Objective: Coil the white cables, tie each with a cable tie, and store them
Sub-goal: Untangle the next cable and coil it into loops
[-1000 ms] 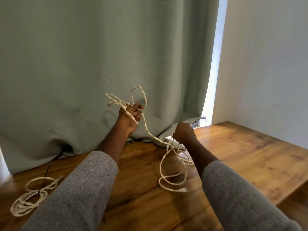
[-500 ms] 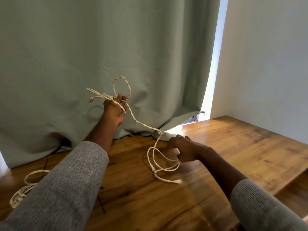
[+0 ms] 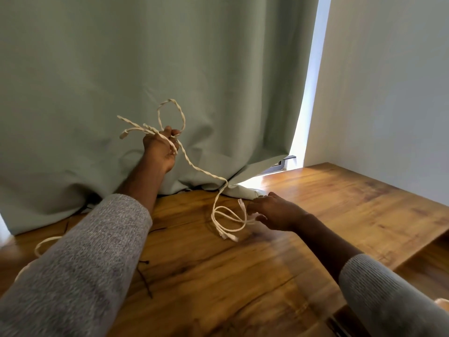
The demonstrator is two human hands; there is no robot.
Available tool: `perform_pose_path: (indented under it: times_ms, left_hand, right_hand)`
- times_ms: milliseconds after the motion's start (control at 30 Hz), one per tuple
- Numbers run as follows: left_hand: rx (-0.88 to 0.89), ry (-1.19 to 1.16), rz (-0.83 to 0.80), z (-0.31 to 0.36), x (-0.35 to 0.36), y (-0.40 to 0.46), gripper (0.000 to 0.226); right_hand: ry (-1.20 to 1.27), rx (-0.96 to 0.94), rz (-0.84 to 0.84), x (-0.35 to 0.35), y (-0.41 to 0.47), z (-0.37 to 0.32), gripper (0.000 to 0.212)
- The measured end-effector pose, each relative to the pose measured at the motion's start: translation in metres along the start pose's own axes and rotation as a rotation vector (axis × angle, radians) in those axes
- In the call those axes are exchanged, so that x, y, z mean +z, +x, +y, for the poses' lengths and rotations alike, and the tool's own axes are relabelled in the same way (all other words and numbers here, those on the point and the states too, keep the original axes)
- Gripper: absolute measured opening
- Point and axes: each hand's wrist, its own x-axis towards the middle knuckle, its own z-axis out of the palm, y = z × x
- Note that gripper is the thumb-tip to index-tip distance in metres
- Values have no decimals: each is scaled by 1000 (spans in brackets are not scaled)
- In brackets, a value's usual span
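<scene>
table [image 3: 315, 215]: we've got the wooden top running wide under everything
white cable [image 3: 194, 166]: our twisted line slopes from the raised fist down-right to the tabletop loops, long axis upper-left to lower-right
left hand [image 3: 160, 147]: clenched round the cable's upper loops, held high
right hand [image 3: 274, 212]: fingers relaxed, holding nothing, just right of the slack
loose loops [image 3: 226, 217]: lying on the wood, way nearer our right hand, so we'd guess that one gathers next

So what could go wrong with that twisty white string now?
The left hand grips the white cable with one loop sticking up, so the loop could slip out. The loose ends lie on the table by the open right hand and may tangle. The twist might kink the coil.
</scene>
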Motion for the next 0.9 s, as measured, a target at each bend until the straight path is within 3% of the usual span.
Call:
perform_pose_path:
  times_ms: [100,200,367,500,667,767,900]
  left_hand:
    - [6,9,9,1,-2,-2,22]
    - [-2,9,19,3,-6,-2,20]
    - [-41,38,24,-5,-6,-5,23]
    - [-71,42,-1,-17,-3,-9,25]
    - [-97,43,-6,-22,-3,-14,20]
    - [-112,32,7,-18,-5,-14,19]
    - [-139,-69,12,-6,-11,-14,22]
  right_hand:
    - [-221,-92,-89,-5,8,0,44]
    - [-244,-63,-62,-11,14,2,37]
    - [67,220,173,-24,35,4,17]
    - [97,411,253,-23,55,3,12]
    - [-18,633,150,-8,59,-4,16]
    - [188,499,159,4,57,-7,39]
    - [557,182,361,15,37,-15,26]
